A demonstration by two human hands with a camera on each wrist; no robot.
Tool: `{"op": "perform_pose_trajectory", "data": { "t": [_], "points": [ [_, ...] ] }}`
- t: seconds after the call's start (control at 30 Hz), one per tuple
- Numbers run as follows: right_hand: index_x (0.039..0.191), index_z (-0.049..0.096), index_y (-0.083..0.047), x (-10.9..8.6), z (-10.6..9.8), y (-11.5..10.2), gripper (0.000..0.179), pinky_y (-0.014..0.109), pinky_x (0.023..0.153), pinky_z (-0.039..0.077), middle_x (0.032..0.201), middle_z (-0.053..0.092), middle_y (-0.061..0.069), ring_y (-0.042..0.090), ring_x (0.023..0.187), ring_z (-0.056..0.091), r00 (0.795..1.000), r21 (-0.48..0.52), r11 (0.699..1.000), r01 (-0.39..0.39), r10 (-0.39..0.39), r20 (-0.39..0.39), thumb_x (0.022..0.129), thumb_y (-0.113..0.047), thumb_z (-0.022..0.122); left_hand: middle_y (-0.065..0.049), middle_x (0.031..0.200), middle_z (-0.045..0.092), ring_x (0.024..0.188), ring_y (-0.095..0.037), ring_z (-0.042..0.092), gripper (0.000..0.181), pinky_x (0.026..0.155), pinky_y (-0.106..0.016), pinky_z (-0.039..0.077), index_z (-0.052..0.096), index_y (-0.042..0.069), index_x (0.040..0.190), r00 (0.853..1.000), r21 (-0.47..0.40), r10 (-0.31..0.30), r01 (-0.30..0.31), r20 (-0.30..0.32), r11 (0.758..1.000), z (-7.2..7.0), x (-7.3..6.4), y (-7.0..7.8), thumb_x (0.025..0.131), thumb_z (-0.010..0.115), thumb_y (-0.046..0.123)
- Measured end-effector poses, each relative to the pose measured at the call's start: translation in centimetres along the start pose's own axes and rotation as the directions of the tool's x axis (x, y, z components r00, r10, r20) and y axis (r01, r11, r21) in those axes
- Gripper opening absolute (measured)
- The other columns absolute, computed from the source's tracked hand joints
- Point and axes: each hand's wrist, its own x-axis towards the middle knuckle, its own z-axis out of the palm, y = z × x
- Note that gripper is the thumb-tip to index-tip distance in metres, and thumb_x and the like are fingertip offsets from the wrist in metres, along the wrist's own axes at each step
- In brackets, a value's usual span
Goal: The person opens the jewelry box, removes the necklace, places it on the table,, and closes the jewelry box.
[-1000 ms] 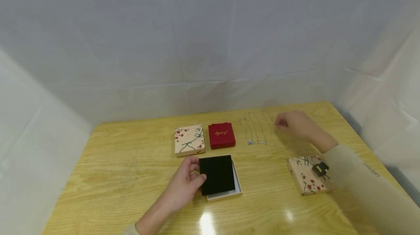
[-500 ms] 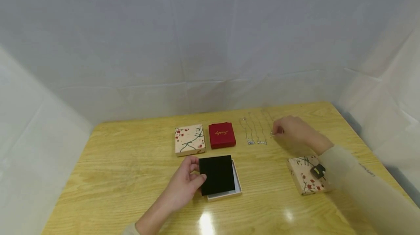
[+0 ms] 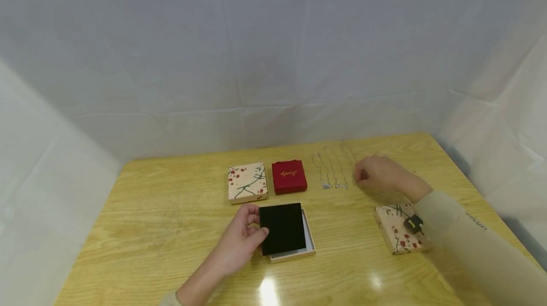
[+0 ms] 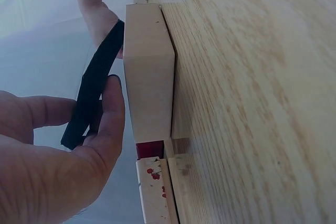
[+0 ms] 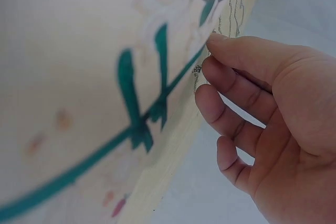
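Note:
My left hand [image 3: 241, 239] pinches the left edge of a square black insert pad [image 3: 282, 228], thumb on top. In the left wrist view, the pad tilts up from an open pale box [image 4: 150, 72]. Toward the back right, my right hand [image 3: 378, 173] has its thumb and index finger together at the lower end of a thin silver necklace [image 5: 197, 70], pinching it near the tabletop. Its small sparkling pendant shows beside the fingertips. Two more silver necklaces, one with a bar-like pendant [image 3: 341, 186] and one with a clustered pendant [image 3: 326, 186], lie stretched out to the left.
A floral box [image 3: 248, 182] and a red jewelry box [image 3: 289, 176] with gold lettering stand behind the open box. Another floral box part [image 3: 401, 230] sits under the right forearm. White cloth [image 3: 273, 59] hangs behind the wooden table [image 3: 162, 220].
My right hand has shifted slightly left and toward me, drawing the end of the third necklace along with it. The left hand and the black pad have stayed put.

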Motion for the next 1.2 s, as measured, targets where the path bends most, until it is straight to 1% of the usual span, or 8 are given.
{"op": "perform_pose_trajectory", "data": {
  "t": [0.03,0.07,0.2,0.5,0.77,0.87,1.0,1.2],
  "points": [
    [0.098,0.076,-0.014,0.0,0.0,0.0,0.005,0.047,0.082,0.059,0.095,0.070,-0.007,0.013,0.087,0.064,1.000,0.001,1.000,0.003,-0.003,0.005,0.100,-0.011,0.072,-0.016,0.117,0.061,0.074,-0.020,0.061,0.043,0.057,-0.028,0.050,0.044,0.000,0.135,1.000,-0.001,0.000,0.000,0.000,1.000,0.0,0.0,0.0,0.098,0.065,0.001],
    [0.098,0.076,-0.014,0.1,0.1,0.1,0.006,0.045,0.082,0.059,0.095,0.070,-0.007,0.013,0.087,0.065,1.000,-0.003,1.000,0.003,-0.003,0.009,0.100,-0.010,0.072,-0.016,0.117,0.061,0.074,-0.020,0.061,0.043,0.057,-0.028,0.050,0.044,0.000,0.135,1.000,0.000,0.001,-0.001,-0.001,1.000,0.0,0.0,0.0,0.098,0.065,0.001],
    [0.097,0.076,-0.016,0.1,0.2,0.1,0.008,0.043,0.081,0.059,0.097,0.070,-0.007,0.012,0.087,0.064,1.000,-0.007,1.000,-0.009,0.009,0.017,0.099,-0.010,0.072,-0.016,0.116,0.061,0.073,-0.020,0.060,0.043,0.057,-0.027,0.049,0.044,0.000,0.135,1.000,-0.001,0.003,-0.003,-0.003,1.000,0.0,0.0,0.0,0.098,0.065,0.001],
    [0.088,0.072,-0.019,0.0,0.2,-0.1,0.018,0.038,0.072,0.052,0.089,0.066,-0.007,0.012,0.076,0.057,0.999,0.005,1.000,-0.010,0.010,0.044,0.098,-0.006,0.067,-0.015,0.118,0.061,0.074,-0.021,0.059,0.043,0.056,-0.027,0.049,0.045,0.001,0.136,1.000,0.005,-0.006,0.006,-0.006,1.000,0.1,0.0,-0.1,0.099,0.066,0.001],
    [0.100,0.076,-0.018,-0.5,-0.1,0.0,0.011,0.045,0.085,0.059,0.099,0.070,-0.006,0.014,0.091,0.065,0.997,0.043,0.996,-0.074,0.073,0.026,0.100,-0.010,0.068,-0.016,0.116,0.063,0.085,-0.023,0.067,0.041,0.065,-0.033,0.057,0.045,-0.001,0.135,1.000,-0.005,0.003,-0.003,-0.010,1.000,0.1,0.1,-0.1,0.099,0.064,-0.001],
    [0.101,0.077,-0.016,-0.6,-0.4,0.0,0.010,0.045,0.084,0.060,0.097,0.071,-0.006,0.014,0.089,0.066,0.999,0.037,0.998,-0.047,0.047,-0.006,0.099,-0.010,0.070,-0.016,0.116,0.063,0.086,-0.023,0.068,0.041,0.066,-0.033,0.058,0.045,-0.001,0.136,1.000,-0.010,0.004,-0.004,-0.011,1.000,0.1,0.1,-0.2,0.099,0.064,-0.001],
    [0.102,0.078,-0.013,-0.5,-0.9,0.0,0.007,0.040,0.078,0.060,0.094,0.071,-0.006,0.012,0.084,0.065,0.999,0.002,1.000,0.003,-0.003,-0.032,0.098,-0.008,0.075,-0.016,0.118,0.062,0.084,-0.023,0.067,0.042,0.064,-0.033,0.057,0.044,-0.001,0.137,1.000,-0.011,0.007,-0.007,-0.011,1.000,0.1,0.2,-0.3,0.099,0.064,0.000],
    [0.104,0.076,-0.011,-0.5,-1.4,-0.6,0.008,0.035,0.073,0.058,0.089,0.069,-0.008,0.010,0.080,0.062,0.999,-0.044,0.999,0.017,-0.019,-0.037,0.097,-0.007,0.077,-0.017,0.119,0.062,0.085,-0.022,0.067,0.044,0.066,-0.034,0.058,0.043,-0.003,0.138,1.000,-0.006,0.016,-0.016,-0.004,1.000,0.1,0.4,-0.2,0.100,0.064,0.001]
  ]
}}
